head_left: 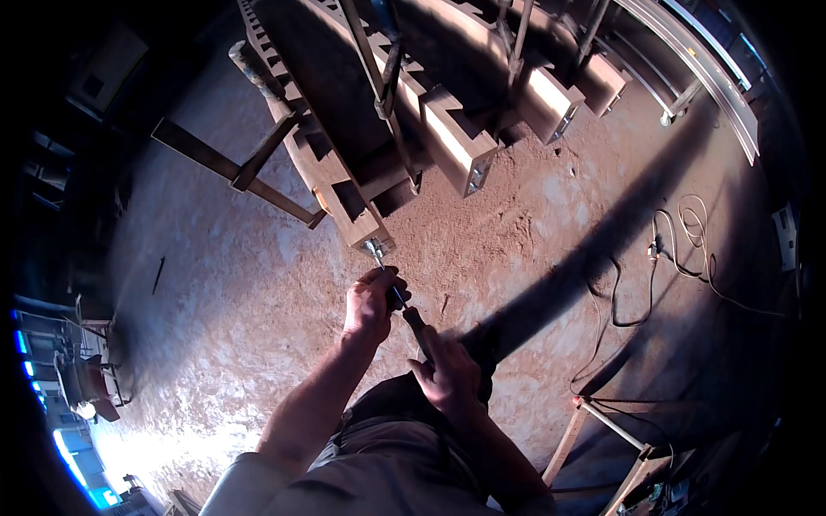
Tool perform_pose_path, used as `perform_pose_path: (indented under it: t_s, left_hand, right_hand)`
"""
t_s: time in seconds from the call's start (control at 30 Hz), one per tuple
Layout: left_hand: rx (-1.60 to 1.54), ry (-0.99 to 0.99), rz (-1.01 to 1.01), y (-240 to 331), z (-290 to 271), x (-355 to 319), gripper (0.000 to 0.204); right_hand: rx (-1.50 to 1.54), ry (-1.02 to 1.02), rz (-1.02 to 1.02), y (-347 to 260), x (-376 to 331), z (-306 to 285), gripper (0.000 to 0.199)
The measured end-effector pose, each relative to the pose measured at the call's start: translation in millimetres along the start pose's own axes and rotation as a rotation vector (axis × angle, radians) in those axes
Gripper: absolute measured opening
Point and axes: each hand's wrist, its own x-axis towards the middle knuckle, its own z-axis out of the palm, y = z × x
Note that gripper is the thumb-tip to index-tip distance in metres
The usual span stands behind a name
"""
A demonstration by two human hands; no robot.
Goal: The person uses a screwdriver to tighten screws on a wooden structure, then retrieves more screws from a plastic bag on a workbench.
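Observation:
My right hand is wrapped round the dark handle of a screwdriver-like tool. Its thin metal shaft runs up and left toward the end of a notched wooden beam. Closed round that shaft, close to the beam, is my left hand; its fingertips partly hide the shaft. Shiny metal hardware sits in the beam's end face, and the tool's tip meets it or lies just in front of it; I cannot tell which.
More notched wooden beams stand to the right, with metal hardware in their ends. A metal bar clamp juts left from the nearest beam. A cable lies across the dusty floor at right. A wooden frame stands lower right.

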Motion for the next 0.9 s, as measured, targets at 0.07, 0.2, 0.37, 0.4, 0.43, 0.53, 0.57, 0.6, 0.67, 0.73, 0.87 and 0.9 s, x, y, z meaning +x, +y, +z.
perform_pose_path:
  t_s: [0.07,0.2,0.37,0.4,0.43,0.53,0.57,0.6,0.67,0.73,0.87,0.9]
  left_hand:
    - [-0.029,0.022,0.001,1.3,5.8,-3.8,0.028]
    - [-0.034,-0.019,-0.066,10.9,7.9,-9.6,0.025]
    - [-0.010,0.044,-0.001,-0.2,8.2,-2.8,0.023]
    - [-0.035,0.017,-0.029,1.4,7.9,-5.7,0.023]
    - [-0.060,-0.009,-0.057,5.3,7.2,-10.1,0.024]
    - [-0.062,-0.020,-0.065,4.8,8.0,-10.9,0.025]
    - [-0.046,-0.025,-0.050,6.9,11.3,-7.2,0.025]
    - [-0.046,-0.009,-0.032,4.0,10.0,-5.4,0.026]
    - [-0.049,0.020,0.005,-2.0,7.7,-3.1,0.027]
    - [-0.047,0.025,-0.012,2.6,12.8,-8.5,0.027]
    - [-0.045,-0.027,-0.049,9.1,10.9,-7.9,0.027]
    - [-0.010,-0.003,-0.024,7.6,8.8,-8.2,0.026]
  right_hand:
    - [0.069,-0.031,-0.023,-6.9,1.1,-3.7,0.026]
    - [-0.058,-0.038,-0.081,-17.8,-0.6,-4.5,0.027]
    - [0.167,-0.130,0.093,-30.2,3.8,-16.5,0.030]
    - [0.408,-0.198,0.244,-35.8,5.1,-20.0,0.031]
    - [0.666,-0.259,0.407,-40.1,3.8,-20.1,0.031]
    - [1.194,-0.329,0.629,-22.3,-2.6,-16.4,0.036]
    - [1.336,-0.342,0.654,-13.9,0.3,-14.5,0.039]
    - [1.475,-0.364,0.692,-17.3,2.6,-14.5,0.041]
    - [0.461,-0.094,0.367,-30.3,10.9,-21.4,0.040]
    - [-0.054,-0.037,-0.178,-25.3,12.2,-23.1,0.039]
    - [-0.231,-0.078,-0.296,-21.4,12.1,-20.8,0.034]
    - [-0.203,-0.103,-0.245,-21.0,11.7,-19.2,0.033]
